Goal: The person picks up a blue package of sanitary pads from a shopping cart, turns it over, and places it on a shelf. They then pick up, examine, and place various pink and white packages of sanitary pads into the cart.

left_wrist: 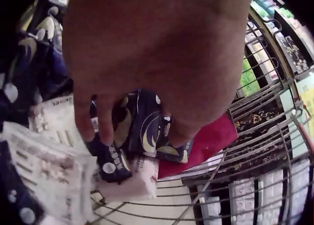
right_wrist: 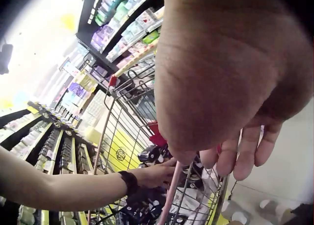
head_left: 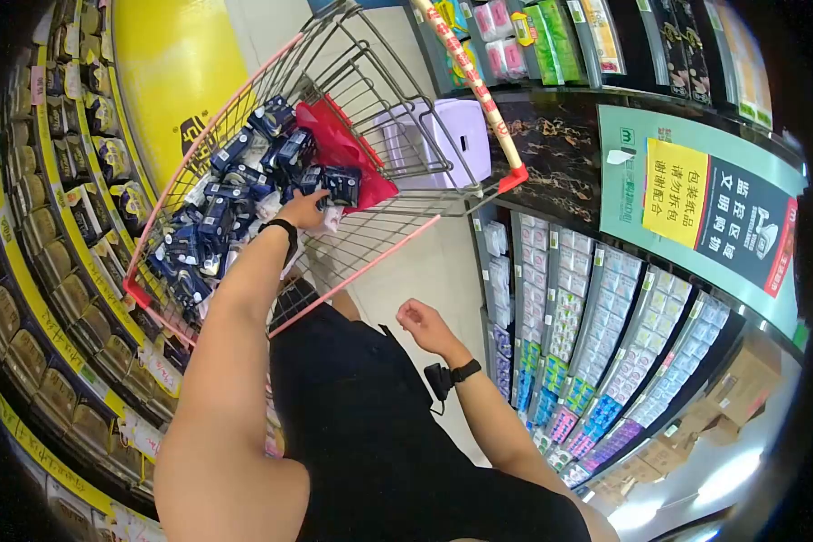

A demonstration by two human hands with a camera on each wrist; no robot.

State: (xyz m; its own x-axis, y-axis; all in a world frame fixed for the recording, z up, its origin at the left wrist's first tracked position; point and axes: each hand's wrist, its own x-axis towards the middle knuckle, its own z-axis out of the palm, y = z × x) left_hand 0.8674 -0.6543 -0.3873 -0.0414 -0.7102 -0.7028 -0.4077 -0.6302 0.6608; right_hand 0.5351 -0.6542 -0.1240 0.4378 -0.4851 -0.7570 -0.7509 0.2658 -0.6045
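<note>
Many dark blue packets (head_left: 215, 217) fill the far left part of a wire shopping cart (head_left: 406, 221), with some white packets among them. My left hand (head_left: 304, 210) is inside the cart at the pile's right edge. In the left wrist view my left hand (left_wrist: 157, 53) has its fingers bent down round a dark blue packet (left_wrist: 146, 129); a white packet (left_wrist: 51, 173) lies beside it. A red item (left_wrist: 211, 141) is next to the thumb. My right hand (head_left: 427, 327) hangs outside the cart, fingers loosely curled and holding nothing; the right wrist view shows this hand (right_wrist: 230, 87) close up.
A lilac box (head_left: 461, 140) is by the cart's handle (head_left: 470, 72). Shelves of packed goods (head_left: 569, 316) stand on the right, below a green and dark sign (head_left: 727, 208). Stocked shelves (head_left: 54, 262) curve along the left, with a yellow panel (head_left: 167, 68) beyond the cart.
</note>
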